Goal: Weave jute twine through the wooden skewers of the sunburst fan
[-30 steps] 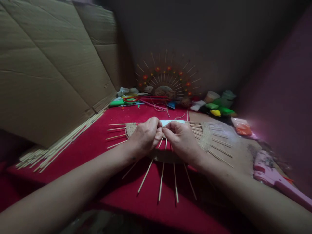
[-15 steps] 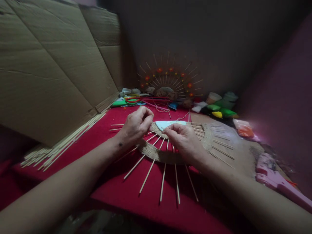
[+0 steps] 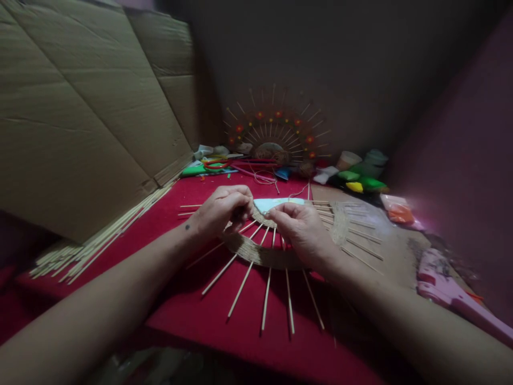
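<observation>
A half-round frame of thin wooden sticks (image 3: pixel 289 302) with a woven twine band (image 3: pixel 264 258) lies on the red cloth. At its inner arc sits a pale blue piece (image 3: pixel 276 204), flat, with a twine-coloured rim (image 3: pixel 262 218) along its lower edge. My left hand (image 3: pixel 226 209) is closed with curled fingers at the left end of that rim; what it holds is hidden. Thumb and forefinger of my right hand (image 3: pixel 300 227) pinch at the lower edge of the pale blue piece. A thin dark line runs along this edge between both hands, too fine to name.
Loose sticks (image 3: pixel 104 235) lie beside a cardboard sheet (image 3: pixel 80 117) on the left. A pink glue gun (image 3: pixel 444 291) rests at the right. Behind are a finished sunburst piece with flowers (image 3: pixel 278 115), red-handled scissors (image 3: pixel 216 164), and coloured packets (image 3: pixel 372 184).
My left hand has come down slightly, nearer the rim and the band. My right hand keeps its pinch in nearly the same spot. The whole view has shifted a little.
</observation>
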Demonstrator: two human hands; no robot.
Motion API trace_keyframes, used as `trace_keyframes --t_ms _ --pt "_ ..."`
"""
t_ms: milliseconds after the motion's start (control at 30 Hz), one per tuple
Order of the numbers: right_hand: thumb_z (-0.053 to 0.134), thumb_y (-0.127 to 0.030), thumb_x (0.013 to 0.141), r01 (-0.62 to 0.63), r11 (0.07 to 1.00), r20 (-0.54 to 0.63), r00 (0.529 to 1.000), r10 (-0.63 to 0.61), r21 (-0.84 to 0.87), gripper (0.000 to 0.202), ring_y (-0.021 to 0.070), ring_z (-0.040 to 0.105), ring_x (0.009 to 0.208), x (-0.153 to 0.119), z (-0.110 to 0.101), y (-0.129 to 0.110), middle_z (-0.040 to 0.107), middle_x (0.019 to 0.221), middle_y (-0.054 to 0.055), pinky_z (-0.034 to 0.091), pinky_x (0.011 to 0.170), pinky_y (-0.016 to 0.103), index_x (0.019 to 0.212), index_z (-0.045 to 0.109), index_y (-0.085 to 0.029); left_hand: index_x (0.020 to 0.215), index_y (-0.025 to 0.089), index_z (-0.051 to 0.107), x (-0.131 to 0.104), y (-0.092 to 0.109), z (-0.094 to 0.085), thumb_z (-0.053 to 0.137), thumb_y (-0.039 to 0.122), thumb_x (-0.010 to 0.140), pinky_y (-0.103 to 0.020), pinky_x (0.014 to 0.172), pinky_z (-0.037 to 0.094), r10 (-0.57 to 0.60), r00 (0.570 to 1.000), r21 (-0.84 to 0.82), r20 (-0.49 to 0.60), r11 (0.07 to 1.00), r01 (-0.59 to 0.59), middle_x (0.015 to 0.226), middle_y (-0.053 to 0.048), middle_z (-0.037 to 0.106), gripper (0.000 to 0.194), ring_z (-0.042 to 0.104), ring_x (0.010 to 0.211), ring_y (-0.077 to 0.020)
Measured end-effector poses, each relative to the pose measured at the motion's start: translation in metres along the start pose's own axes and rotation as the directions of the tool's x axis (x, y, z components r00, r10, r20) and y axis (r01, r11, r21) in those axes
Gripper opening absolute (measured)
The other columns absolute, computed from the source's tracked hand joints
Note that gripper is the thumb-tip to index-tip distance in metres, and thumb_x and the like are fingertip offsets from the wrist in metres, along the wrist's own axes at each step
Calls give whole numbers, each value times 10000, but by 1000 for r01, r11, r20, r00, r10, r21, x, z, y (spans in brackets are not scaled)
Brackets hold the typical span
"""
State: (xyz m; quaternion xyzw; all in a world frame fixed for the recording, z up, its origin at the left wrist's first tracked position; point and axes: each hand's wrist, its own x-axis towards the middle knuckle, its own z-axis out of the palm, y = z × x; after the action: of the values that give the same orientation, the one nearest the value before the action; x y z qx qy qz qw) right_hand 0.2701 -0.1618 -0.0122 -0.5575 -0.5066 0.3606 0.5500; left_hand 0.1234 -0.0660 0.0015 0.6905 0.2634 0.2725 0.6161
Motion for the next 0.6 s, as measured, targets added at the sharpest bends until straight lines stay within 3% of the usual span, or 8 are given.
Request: trace_keyframes --t_ms 133,333,433,600 --pt "619 -305 749 -17 999 -3 1000 17 46 238 63 290 435 0 0 1 402 459 -84 227 449 239 569 515 -188 689 163 546 -2 1 2 510 263 790 -186 324 291 8 999 109 54 994 -14 522 24 519 147 444 366 -74" --pt "597 -278 744 -50 995 -6 999 51 84 192 59 276 427 1 -1 2 389 452 -89 230 456 238 593 530 -180 796 139 576 -4 -2 7 586 261 797 -184 433 363 244 970 271 18 932 -240 587 34 532 123 462 481 -65" --pt "600 -285 743 -55 997 -13 998 56 57 201 59 271 431 1 -1 3 388 456 -89 227 458 236 591 522 -180 833 134 614 -3 -9 8 569 249 829 -191 500 407 364 930 428 60 832 -353 652 13 574 124 498 551 -75" --pt "590 -299 760 -48 998 -26 999 47 -47 244 61 279 448 1 -1 1 385 470 -85 230 468 235 568 496 -182 848 129 639 0 -17 4 529 196 865 -195 590 443 569 794 620 212 550 -559 726 -24 634 130 570 644 -94"
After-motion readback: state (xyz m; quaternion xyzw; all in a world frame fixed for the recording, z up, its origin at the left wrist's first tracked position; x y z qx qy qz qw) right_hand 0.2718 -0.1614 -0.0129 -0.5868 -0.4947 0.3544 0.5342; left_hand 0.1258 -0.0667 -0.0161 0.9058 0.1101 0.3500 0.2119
